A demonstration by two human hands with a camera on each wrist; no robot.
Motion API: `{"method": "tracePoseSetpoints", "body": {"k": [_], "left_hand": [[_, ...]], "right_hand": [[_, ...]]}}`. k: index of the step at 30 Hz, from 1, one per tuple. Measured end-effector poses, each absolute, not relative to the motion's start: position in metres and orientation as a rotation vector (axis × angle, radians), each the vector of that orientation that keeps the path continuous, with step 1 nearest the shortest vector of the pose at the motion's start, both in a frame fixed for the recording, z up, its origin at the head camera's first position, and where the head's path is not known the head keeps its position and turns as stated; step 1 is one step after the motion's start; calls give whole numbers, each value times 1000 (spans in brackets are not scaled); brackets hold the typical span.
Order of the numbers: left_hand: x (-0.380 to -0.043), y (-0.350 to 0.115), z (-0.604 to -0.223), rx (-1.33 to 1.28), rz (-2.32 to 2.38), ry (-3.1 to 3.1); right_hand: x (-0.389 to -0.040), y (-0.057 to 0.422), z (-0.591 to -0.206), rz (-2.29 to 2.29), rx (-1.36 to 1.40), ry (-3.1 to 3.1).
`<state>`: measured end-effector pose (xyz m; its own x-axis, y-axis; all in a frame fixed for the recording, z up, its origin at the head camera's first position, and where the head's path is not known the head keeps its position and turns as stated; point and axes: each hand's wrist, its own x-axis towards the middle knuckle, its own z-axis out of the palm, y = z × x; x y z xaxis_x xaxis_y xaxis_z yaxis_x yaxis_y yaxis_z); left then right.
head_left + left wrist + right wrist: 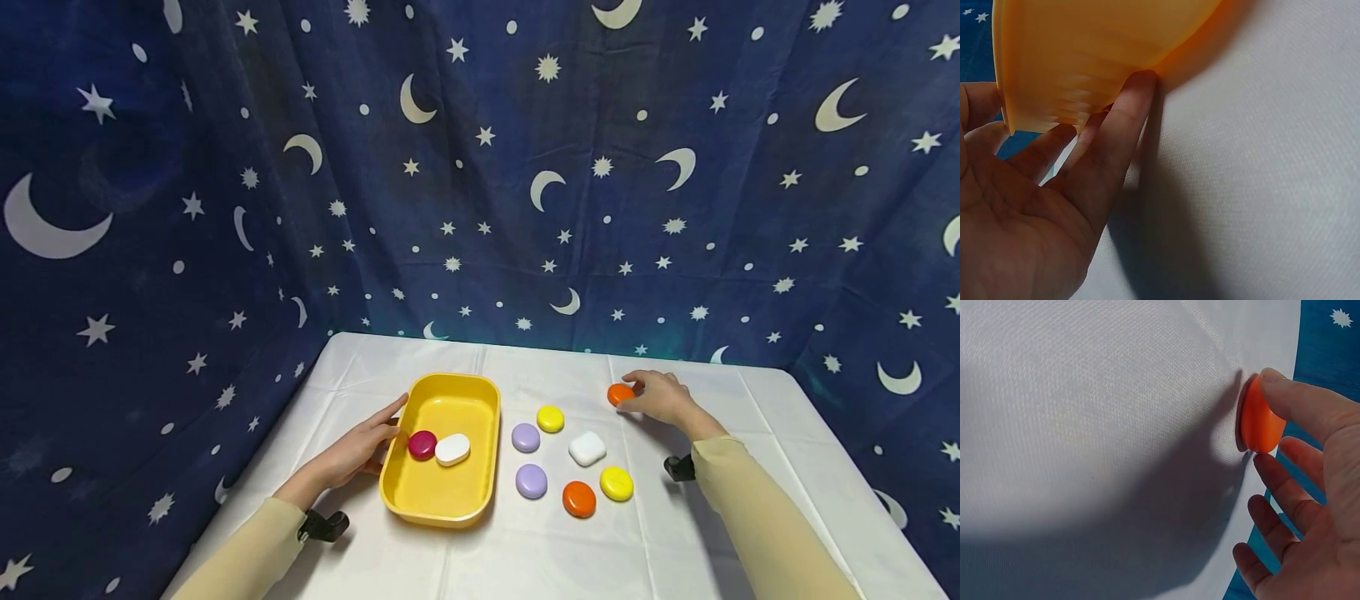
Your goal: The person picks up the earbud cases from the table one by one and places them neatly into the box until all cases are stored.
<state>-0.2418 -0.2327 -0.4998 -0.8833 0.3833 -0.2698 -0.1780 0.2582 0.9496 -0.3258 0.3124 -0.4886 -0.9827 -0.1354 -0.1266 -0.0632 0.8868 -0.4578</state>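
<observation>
My left hand [358,447] rests against the left side of a yellow tray [442,510], its extended fingers touching the outer wall, as the left wrist view shows. Inside the tray lie a dark red rounded piece [422,445] and a white oval piece [452,450], side by side. At the far right, my right hand [663,397] pinches an orange smooth, pebble-like piece [1262,419] between thumb and index finger, close at the white cloth. The other fingers of that hand are spread apart and touch nothing.
Between tray and right hand lie two lilac pieces [526,437], two yellow pieces [551,419], a white squarish piece [587,448] and another orange piece [579,499]. White cloth [480,567] covers the table. A dark blue curtain [510,250] with moons and stars hangs behind it.
</observation>
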Motion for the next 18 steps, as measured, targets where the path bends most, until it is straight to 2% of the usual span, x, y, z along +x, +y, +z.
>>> {"method": "tracePoseSetpoints", "body": {"k": [18], "left_hand": [[-242,-231,-503,145,1663,2109]], "right_hand": [[-327,308,-493,-725,-104,2877]]}}
